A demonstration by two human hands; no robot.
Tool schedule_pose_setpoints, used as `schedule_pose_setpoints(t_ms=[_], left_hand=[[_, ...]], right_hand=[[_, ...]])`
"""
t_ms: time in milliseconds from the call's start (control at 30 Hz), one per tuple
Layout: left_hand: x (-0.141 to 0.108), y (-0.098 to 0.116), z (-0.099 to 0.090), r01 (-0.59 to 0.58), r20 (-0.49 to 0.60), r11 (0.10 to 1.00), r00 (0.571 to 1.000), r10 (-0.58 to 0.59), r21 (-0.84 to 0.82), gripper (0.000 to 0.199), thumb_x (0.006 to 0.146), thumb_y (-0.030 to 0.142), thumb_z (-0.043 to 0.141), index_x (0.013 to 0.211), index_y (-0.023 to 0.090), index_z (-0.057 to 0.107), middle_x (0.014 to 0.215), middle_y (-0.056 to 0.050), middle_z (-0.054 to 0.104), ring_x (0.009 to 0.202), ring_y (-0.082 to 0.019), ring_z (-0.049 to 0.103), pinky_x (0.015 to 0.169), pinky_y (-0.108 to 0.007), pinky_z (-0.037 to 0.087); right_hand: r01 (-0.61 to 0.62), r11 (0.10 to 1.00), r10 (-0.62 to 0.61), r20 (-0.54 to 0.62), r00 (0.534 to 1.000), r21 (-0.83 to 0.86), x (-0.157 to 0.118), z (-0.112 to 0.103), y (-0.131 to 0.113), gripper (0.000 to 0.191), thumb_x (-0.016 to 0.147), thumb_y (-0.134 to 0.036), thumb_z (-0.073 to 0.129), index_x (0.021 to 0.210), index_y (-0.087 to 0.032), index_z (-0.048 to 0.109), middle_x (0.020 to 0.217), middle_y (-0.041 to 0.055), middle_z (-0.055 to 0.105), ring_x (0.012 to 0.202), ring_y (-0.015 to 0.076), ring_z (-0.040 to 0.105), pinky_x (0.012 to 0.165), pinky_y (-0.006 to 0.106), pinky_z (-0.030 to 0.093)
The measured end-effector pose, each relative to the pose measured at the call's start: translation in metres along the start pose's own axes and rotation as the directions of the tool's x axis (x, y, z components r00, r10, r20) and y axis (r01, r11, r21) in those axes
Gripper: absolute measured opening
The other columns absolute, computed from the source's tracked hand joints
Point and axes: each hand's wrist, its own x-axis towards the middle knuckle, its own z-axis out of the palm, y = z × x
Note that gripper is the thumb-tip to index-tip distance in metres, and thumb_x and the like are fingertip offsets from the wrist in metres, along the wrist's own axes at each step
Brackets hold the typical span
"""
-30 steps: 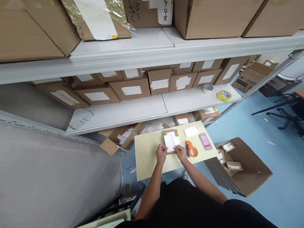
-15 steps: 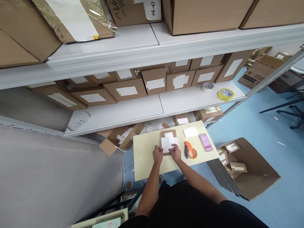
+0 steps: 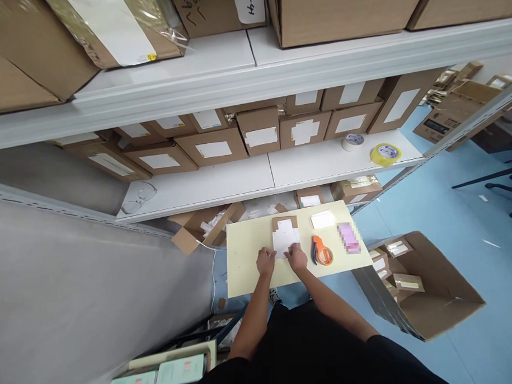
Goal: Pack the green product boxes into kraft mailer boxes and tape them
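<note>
A small brown cardboard box (image 3: 284, 218) lies on the pale yellow board (image 3: 246, 237), mostly covered by white paper labels (image 3: 284, 244). My left hand (image 3: 265, 261) has its fingers pinched at the lower left edge of the paper. At the lower right edge, my right hand (image 3: 297, 258) pinches the same white sheet, thumb toward the middle. Beside my right hand lies an orange and blue tape dispenser (image 3: 322, 250) with a roll in it. Farther back on the board is a stack of white labels (image 3: 323, 219), with a pixelated pink item (image 3: 349, 237) to its right.
Shelving (image 3: 214, 189) with several labelled boxes rises in front. Two tape rolls (image 3: 385, 154) and a pair of glasses (image 3: 139, 197) rest on its middle shelf. A large open carton (image 3: 446, 283) holding small boxes stands right; another open box (image 3: 188, 239) sits left, below the shelf.
The white paper now lies straighter and lower over the box, covering more of its front part. Both hands stay at its lower corners. The camera view has shifted slightly.
</note>
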Motion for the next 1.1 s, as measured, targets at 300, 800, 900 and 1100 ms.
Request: schedule_pose_setpoints(t_ms=[300,800,900,1100], left_hand=[[0.011,0.015,0.004,-0.382,0.091,0.923,0.922,0.377,0.041,0.043,0.099,0.029,0.048,0.141,0.022,0.057,0.160,-0.012,0.047,0.144,-0.027,0.047,0.117,-0.040,0.039],[0.062,-0.015,-0.005,-0.248,0.392,0.949,0.867,0.307,-0.196,0.088,0.088,0.050,0.066,0.163,0.025,0.028,0.176,-0.009,0.003,0.158,-0.033,0.026,0.121,-0.040,0.035],[0.070,-0.030,-0.030,-0.112,0.319,0.967,0.930,0.183,-0.228,0.082,0.085,0.049,0.070,0.157,0.020,0.041,0.173,-0.013,0.021,0.159,-0.035,0.022,0.126,-0.045,0.026],[0.053,-0.052,-0.049,-0.062,0.266,0.927,0.949,0.170,-0.370,0.064,0.092,0.065,0.058,0.138,0.019,0.061,0.145,-0.016,0.064,0.137,-0.031,0.058,0.115,-0.042,0.045]], right_hand=[[0.273,0.946,-0.230,0.229,0.946,-0.173,-0.009,-0.009,0.011,0.060,0.098,-0.022,0.052,0.157,-0.029,0.043,0.114,0.0132,0.075,0.100,0.0289,0.072,0.083,0.035,0.049],[0.034,0.943,0.017,-0.151,0.988,0.330,-0.002,-0.038,0.058,0.049,0.088,-0.029,0.052,0.134,-0.015,0.064,0.093,0.0080,0.075,0.088,0.0246,0.073,0.079,0.033,0.056],[-0.051,0.908,0.097,-0.089,0.991,0.416,0.000,-0.026,0.043,0.054,0.089,-0.038,0.054,0.138,-0.016,0.061,0.113,0.0116,0.075,0.102,0.0253,0.074,0.090,0.036,0.057],[-0.024,0.803,-0.043,0.098,0.994,0.595,-0.009,0.018,-0.023,0.058,0.090,-0.054,0.055,0.134,-0.018,0.065,0.128,0.0133,0.073,0.119,0.0270,0.068,0.095,0.040,0.056]])
